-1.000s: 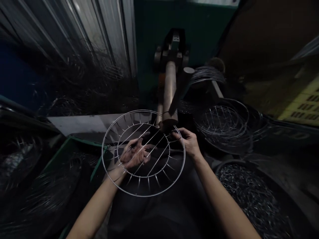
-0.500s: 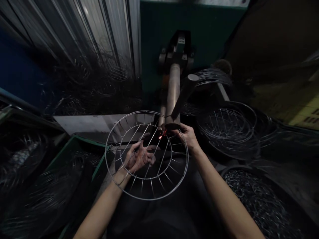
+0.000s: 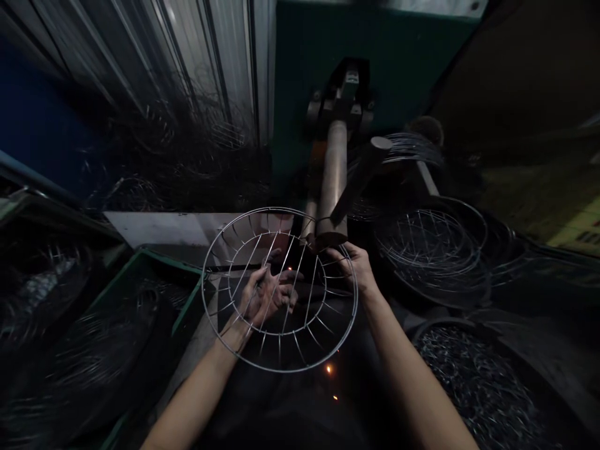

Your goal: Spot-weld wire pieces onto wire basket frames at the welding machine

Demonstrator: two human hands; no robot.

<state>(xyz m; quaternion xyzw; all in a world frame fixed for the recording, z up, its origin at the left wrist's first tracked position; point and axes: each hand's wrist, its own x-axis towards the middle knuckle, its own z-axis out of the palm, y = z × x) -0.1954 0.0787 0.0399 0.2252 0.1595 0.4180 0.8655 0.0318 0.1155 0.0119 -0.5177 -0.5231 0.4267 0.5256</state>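
A round wire basket (image 3: 280,335), with two rings, short spokes and several parallel bars, is tilted under the welding machine's cylindrical electrode arm (image 3: 334,169). My left hand (image 3: 269,290) is behind the bars; its thumb and forefinger close around one bar while the other fingers are loosely spread. At the basket's right upper rim is my right hand (image 3: 356,269), thumb and fingers pinched just below the electrode end. The electrode hides part of the rim, and a small piece between the right fingertips cannot be ruled out. Orange sparks (image 3: 329,369) fall below the basket.
A green bin (image 3: 187,265) with wire parts stands left. At right, wire racks (image 3: 422,237) are stacked above a round tub (image 3: 482,375) of small metal pieces. Tangled wire (image 3: 187,150) lies by the corrugated wall. A pale board (image 3: 154,231) stands behind the basket.
The red glow at the electrode tip has gone, and sparks now drop below it. The view has shifted slightly, and both hands stay at nearly the same places on the basket.
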